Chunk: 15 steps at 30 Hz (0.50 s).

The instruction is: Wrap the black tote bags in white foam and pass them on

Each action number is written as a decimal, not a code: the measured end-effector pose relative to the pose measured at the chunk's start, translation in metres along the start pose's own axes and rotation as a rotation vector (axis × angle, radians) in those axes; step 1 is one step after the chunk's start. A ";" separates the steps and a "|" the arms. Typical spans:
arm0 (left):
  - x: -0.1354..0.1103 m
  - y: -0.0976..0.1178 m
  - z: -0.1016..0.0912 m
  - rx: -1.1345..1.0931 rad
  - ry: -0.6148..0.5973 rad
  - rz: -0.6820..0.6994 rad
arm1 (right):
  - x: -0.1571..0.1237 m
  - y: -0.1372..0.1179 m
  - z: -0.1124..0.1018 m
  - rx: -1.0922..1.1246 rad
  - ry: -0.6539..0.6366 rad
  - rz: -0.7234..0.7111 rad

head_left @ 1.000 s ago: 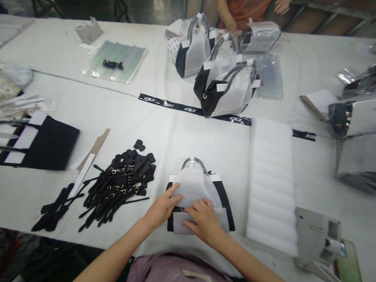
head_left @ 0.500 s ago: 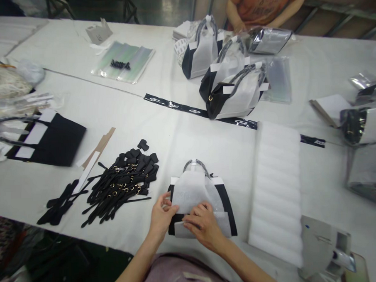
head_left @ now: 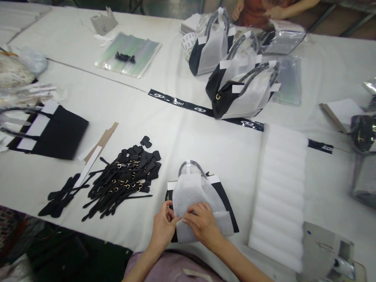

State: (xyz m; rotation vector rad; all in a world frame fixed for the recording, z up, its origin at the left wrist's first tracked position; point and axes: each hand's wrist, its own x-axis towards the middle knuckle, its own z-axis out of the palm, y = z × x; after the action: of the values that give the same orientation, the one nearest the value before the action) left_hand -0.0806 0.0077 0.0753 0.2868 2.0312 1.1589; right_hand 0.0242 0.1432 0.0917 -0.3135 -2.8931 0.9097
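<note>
A small black handbag (head_left: pixel 225 199) lies flat at the near table edge, its front covered by white foam wrap (head_left: pixel 192 194). My left hand (head_left: pixel 162 225) pinches the wrap's lower left corner at the bag's side, fingers closed. My right hand (head_left: pixel 204 224) rests on the lower part of the wrap, its fingers pressed together on the sheet. The bag's handles (head_left: pixel 192 165) point away from me.
A pile of black leather tags with gold rings (head_left: pixel 124 182) lies left of the bag. White foam sheets (head_left: pixel 280 191) lie to the right, a tape dispenser (head_left: pixel 328 251) beyond. Wrapped bags (head_left: pixel 242 91) stand across the table, where another person (head_left: pixel 275 4) works. A black bag (head_left: pixel 49 132) lies at left.
My left hand slid from the top of the wrap down to the bag's left edge and closed on the wrap's corner. My right hand stayed on the lower wrap.
</note>
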 end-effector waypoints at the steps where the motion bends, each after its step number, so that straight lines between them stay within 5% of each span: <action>1: 0.000 -0.003 0.000 -0.009 0.003 0.009 | 0.002 0.000 0.002 0.003 -0.008 0.036; 10: -0.007 -0.010 -0.012 0.111 -0.116 0.205 | 0.015 -0.004 0.006 0.019 -0.089 0.234; 15: -0.005 -0.020 -0.001 0.154 0.000 0.184 | 0.024 -0.007 0.008 -0.043 -0.120 0.335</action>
State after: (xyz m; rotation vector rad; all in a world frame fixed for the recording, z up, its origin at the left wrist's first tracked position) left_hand -0.0747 -0.0067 0.0623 0.5597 2.1330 1.1118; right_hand -0.0017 0.1391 0.0900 -0.7935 -3.0272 0.9386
